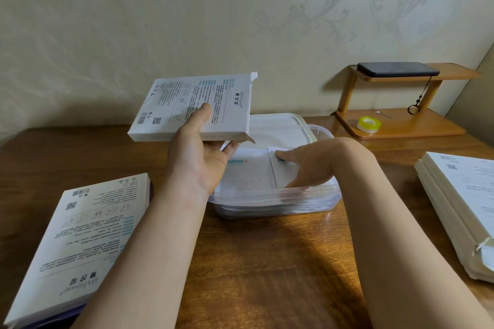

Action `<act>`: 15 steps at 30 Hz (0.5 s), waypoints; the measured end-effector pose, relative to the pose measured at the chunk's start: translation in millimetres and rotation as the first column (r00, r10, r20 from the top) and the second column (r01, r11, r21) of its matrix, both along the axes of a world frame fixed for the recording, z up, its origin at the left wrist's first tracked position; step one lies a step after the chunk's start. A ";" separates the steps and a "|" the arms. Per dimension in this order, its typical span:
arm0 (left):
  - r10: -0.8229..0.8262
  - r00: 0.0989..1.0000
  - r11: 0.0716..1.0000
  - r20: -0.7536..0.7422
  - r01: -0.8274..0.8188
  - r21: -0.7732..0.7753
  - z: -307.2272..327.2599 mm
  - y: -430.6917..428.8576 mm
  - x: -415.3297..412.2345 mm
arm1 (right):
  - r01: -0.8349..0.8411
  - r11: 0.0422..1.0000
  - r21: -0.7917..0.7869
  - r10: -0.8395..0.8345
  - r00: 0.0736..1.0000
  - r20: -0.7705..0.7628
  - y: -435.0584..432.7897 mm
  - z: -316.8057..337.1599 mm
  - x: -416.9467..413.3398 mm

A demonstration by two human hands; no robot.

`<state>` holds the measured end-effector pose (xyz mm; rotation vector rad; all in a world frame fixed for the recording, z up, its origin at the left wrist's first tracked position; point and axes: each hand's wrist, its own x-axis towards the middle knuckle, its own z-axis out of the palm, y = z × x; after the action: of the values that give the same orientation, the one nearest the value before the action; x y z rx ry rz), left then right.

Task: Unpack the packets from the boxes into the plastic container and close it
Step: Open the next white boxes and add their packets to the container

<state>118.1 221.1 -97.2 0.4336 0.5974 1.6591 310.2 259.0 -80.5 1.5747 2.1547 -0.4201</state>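
My left hand (pixel 197 157) grips a flat white box (pixel 195 107) with printed text, held up over the left end of the clear plastic container (pixel 278 204). The box's right flap is open. My right hand (pixel 304 165) reaches into the container, fingers lying on white packets (pixel 248 176) stacked inside. The container's white lid (pixel 278 125) lies just behind it on the table.
A white box (pixel 80 238) lies on a purple one at the near left. A stack of white boxes (pixel 459 205) sits at the right edge. A wooden stand (pixel 401 125) at the back right bears a tape roll (pixel 369 124) and a black phone (pixel 398 69).
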 end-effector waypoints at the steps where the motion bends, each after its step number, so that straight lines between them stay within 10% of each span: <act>1: -0.003 1.000 1.000 -0.001 0.003 -0.001 -0.2 0.1 0.2 | 0.002 1.000 -0.002 -0.002 1.000 -0.003 -0.5 1.0 0.1; 15: -0.006 1.000 1.000 0.000 0.006 -0.004 -0.5 1.1 0.1 | 0.019 1.000 0.000 -0.019 0.999 0.027 0.2 -7.9 -14.9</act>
<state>118.2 222.2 -97.7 0.4327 0.5987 1.6522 295.3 259.2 -88.4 1.5923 2.1209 -0.4026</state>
